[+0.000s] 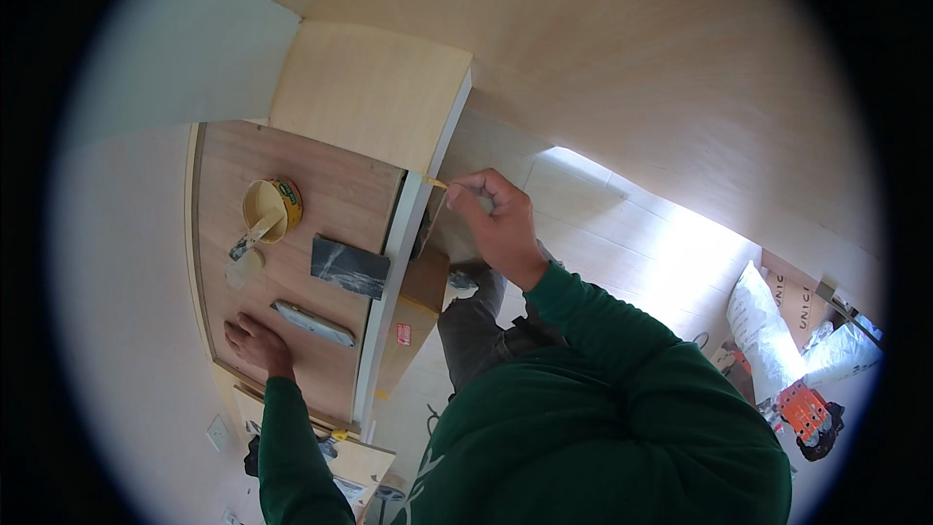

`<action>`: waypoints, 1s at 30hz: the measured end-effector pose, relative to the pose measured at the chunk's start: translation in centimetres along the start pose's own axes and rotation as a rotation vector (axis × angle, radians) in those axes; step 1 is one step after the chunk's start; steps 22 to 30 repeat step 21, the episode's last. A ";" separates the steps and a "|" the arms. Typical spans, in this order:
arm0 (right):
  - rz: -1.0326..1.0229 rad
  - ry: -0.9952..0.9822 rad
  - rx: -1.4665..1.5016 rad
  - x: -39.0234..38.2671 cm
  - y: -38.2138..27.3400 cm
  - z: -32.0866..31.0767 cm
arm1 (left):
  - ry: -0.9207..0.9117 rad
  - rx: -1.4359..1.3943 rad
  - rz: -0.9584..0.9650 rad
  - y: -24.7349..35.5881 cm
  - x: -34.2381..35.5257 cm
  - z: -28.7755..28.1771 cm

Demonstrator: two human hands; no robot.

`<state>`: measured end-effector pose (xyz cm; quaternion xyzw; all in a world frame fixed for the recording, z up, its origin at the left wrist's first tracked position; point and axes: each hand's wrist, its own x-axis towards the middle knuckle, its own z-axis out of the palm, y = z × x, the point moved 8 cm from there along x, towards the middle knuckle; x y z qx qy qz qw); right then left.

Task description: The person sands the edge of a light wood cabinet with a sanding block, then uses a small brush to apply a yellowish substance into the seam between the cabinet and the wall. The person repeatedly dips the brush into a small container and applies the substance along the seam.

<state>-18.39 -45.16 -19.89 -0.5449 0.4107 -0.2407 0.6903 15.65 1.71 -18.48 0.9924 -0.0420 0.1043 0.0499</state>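
Observation:
My right hand (pixel 496 219) pinches the end of a thin yellow strip (pixel 434 182), which looks like tape. The strip reaches to the white front edge (pixel 397 243) of the brown wooden board (pixel 292 277), by the corner of a pale wooden box (pixel 374 87). My left hand (pixel 258 342) rests on the board near its back edge, fingers stretched out and holding nothing. Close to it lies a slim grey-blue phone-like object (pixel 313 323). A dark rectangular sheet with whitish smears (pixel 348 266) is beside the front edge.
On the board stands a yellow tub (pixel 289 196) of cream paste with a putty knife (pixel 258 233) across it, beside a round pale lid (pixel 245 269). A large wooden panel (pixel 661 58) spans the upper right. White bags (pixel 766 331) and a cardboard box (pixel 795 303) lie at right.

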 end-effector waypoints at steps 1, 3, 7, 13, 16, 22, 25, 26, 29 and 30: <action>0.001 -0.001 0.003 -0.1 0.0 0.0 | -0.001 -0.004 -0.003 0.1 0.0 0.0; -0.039 0.024 0.016 0.0 0.0 -0.2 | -0.002 -0.006 -0.004 0.1 0.0 -0.1; -0.031 0.036 0.013 0.2 -0.4 -0.2 | -0.009 -0.012 -0.023 0.3 0.0 -0.1; -0.031 0.028 0.009 -0.2 0.2 0.0 | -0.011 -0.011 -0.019 0.3 -0.1 -0.1; -0.040 0.053 0.023 0.3 -0.7 -0.3 | -0.014 -0.001 -0.022 0.6 -0.2 -0.2; 0.023 -0.058 -0.094 -0.5 1.6 0.0 | -0.013 -0.001 -0.024 0.2 0.0 -0.1; 0.023 -0.058 -0.094 -0.5 1.6 0.0 | -0.013 -0.001 -0.024 0.2 0.0 -0.1; 0.023 -0.058 -0.094 -0.5 1.6 0.0 | -0.013 -0.001 -0.024 0.2 0.0 -0.1; 0.023 -0.058 -0.094 -0.5 1.6 0.0 | -0.013 -0.001 -0.024 0.2 0.0 -0.1; 0.023 -0.058 -0.094 -0.5 1.6 0.0 | -0.013 -0.001 -0.024 0.2 0.0 -0.1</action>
